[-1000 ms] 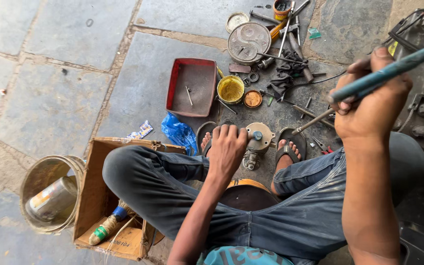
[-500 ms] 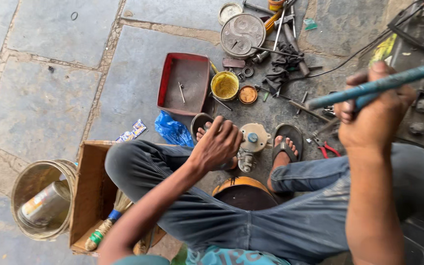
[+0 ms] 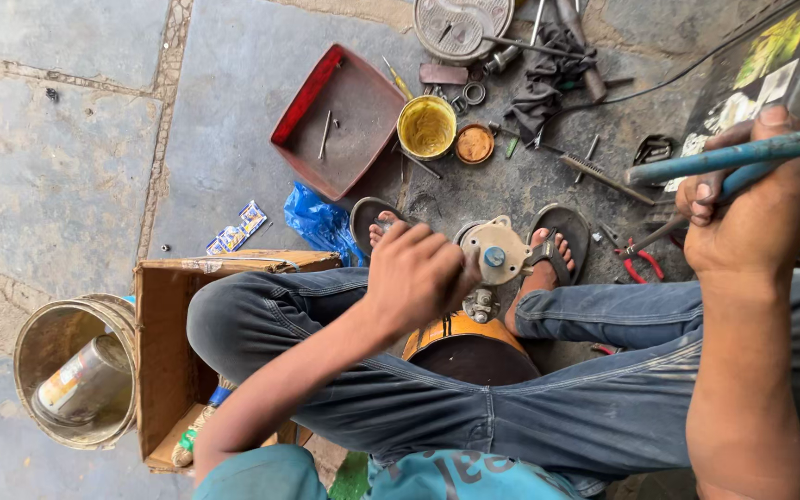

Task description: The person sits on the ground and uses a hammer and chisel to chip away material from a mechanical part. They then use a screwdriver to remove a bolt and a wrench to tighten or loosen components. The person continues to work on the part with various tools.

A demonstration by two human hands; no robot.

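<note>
Person sits on a low orange stool (image 3: 460, 338) on the stone floor (image 3: 67, 139), so the work stays low between the sandalled feet. Left hand (image 3: 418, 273) is closed around the side of a round grey metal housing (image 3: 495, 252), steadying it just above the stool; the grip is wrapped tight, fingers curled on its edge. Right hand (image 3: 756, 208) is fisted around a blue rod (image 3: 733, 156), raised right of the housing, seemingly ready to work on it. Red tray (image 3: 349, 120) and yellow tin (image 3: 426, 127) lie beyond the housing, within reach. Cardboard box (image 3: 173, 343) and bucket (image 3: 71, 370) sit left of it.
</note>
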